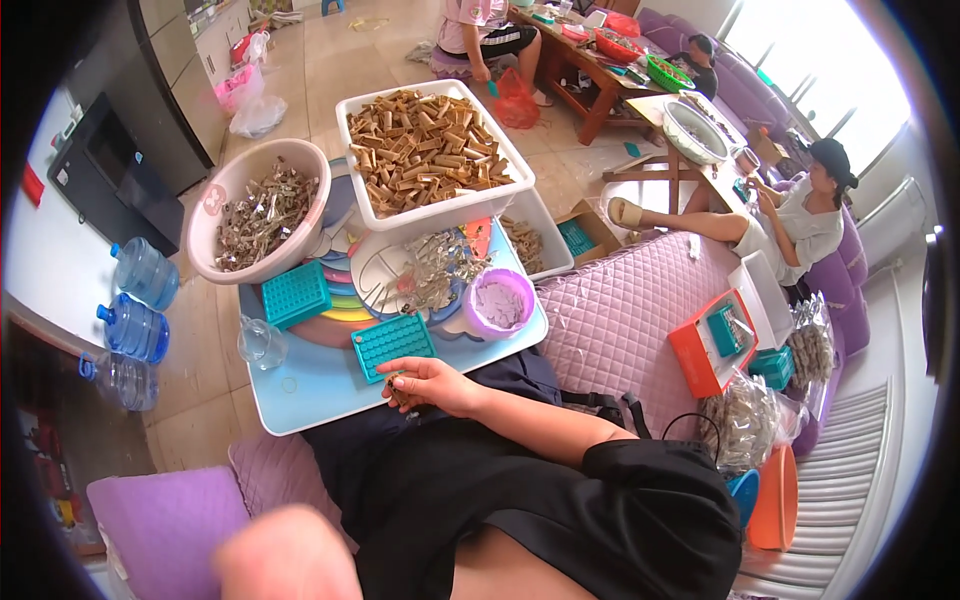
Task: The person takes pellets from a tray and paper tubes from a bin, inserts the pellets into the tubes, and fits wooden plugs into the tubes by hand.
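Note:
My right hand (435, 386) is just over the near edge of a small blue-topped table (310, 402). Its fingers curl around a few small brown pieces (397, 392); their exact kind is too small to make out. Right beyond the fingertips lies a teal tray with rows of small cells (392, 346). My left hand (285, 558) is a smeared shape at the lower left, away from the table, with its fingers unreadable. A loose heap of thin silvery metal pieces (435, 270) lies past the tray, beside a purple tub with pale lilac contents (500, 302).
A white bin (350, 140) heaped with brown pieces and a pink basin (200, 235) of metal pieces stand at the back. A second teal tray (296, 295) and a clear cup (262, 344) sit left. Water bottles (135, 330) line the floor; other people sit farther off.

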Demonstrator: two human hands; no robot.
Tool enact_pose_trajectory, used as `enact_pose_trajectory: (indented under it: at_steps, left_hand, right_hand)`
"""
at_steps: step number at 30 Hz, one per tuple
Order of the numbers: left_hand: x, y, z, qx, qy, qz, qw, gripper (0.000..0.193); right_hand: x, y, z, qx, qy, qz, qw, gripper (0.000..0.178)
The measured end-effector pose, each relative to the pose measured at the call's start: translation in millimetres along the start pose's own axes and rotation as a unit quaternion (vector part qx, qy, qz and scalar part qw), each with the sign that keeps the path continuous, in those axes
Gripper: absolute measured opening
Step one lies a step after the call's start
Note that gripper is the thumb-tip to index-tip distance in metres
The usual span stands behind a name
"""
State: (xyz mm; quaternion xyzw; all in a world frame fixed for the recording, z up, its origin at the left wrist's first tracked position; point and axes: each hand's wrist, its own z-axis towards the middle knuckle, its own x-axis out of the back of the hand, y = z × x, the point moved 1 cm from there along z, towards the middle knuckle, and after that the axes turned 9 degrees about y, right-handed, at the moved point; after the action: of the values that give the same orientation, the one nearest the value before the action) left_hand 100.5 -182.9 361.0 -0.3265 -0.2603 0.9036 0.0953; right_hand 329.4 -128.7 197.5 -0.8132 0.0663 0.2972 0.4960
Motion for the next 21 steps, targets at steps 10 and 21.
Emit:
enact_pose_trajectory:
  at_steps: [10, 21]
  left_hand:
    - [29.3, 40.6, -163.9, 0.901, 0.019, 0.161, 0.404, 0.039]
    - [41.0, 47.2, -176.9, 0.892, 0.214, 0.142, 0.371, 0.020]
  right_hand:
    - [-6.0, -12.1, -15.9, 0.123, 0.027, -0.026, 0.992, 0.015]
    - [-2.0, -44.8, 1.6, 0.207, 0.079, -0.365, 0.904, 0.016]
